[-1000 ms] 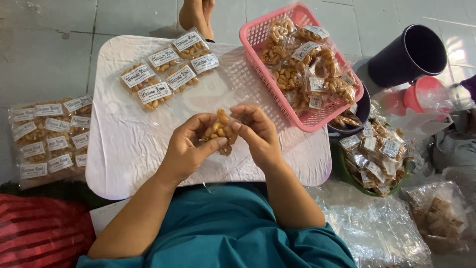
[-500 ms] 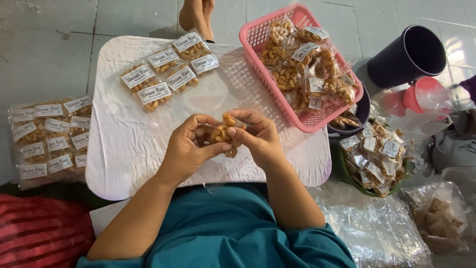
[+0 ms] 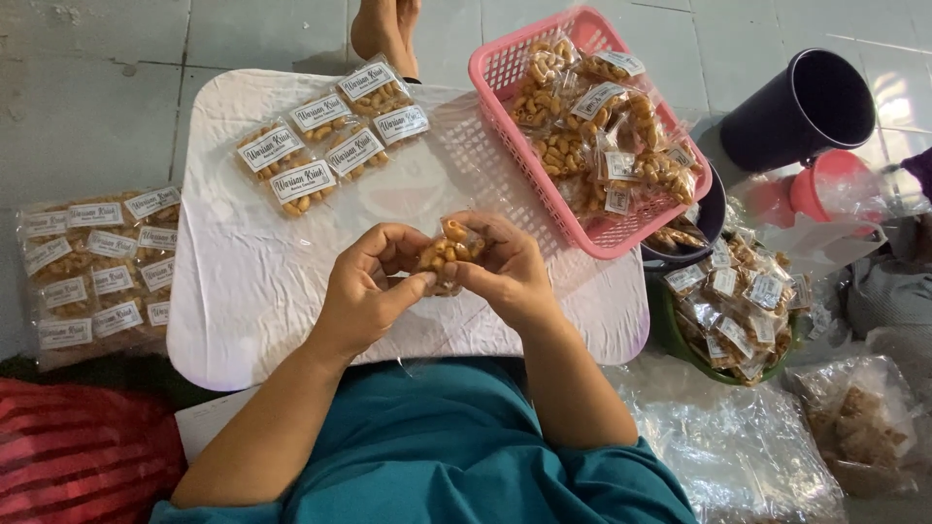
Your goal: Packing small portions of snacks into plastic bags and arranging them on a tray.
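Over the middle of a small white table [image 3: 262, 291], both my hands grip one clear snack packet [image 3: 449, 252] filled with golden curled crackers. My left hand [image 3: 364, 291] pinches its lower left side with thumb and fingers. My right hand [image 3: 505, 272] wraps its right side. Several labelled packets [image 3: 325, 146] of the same snack lie flat on the table's far left part.
A pink basket [image 3: 505, 68] full of snack packets sits at the table's far right. More packets lie on a plastic sheet [image 3: 92, 267] on the floor at left and in a green bowl [image 3: 675, 335] at right. A dark bucket [image 3: 796, 112], a pink cup [image 3: 820, 184], someone's foot [image 3: 383, 29].
The packet has been turned and shifted slightly in my hands; my fingers have regripped it. Everything else stays put.
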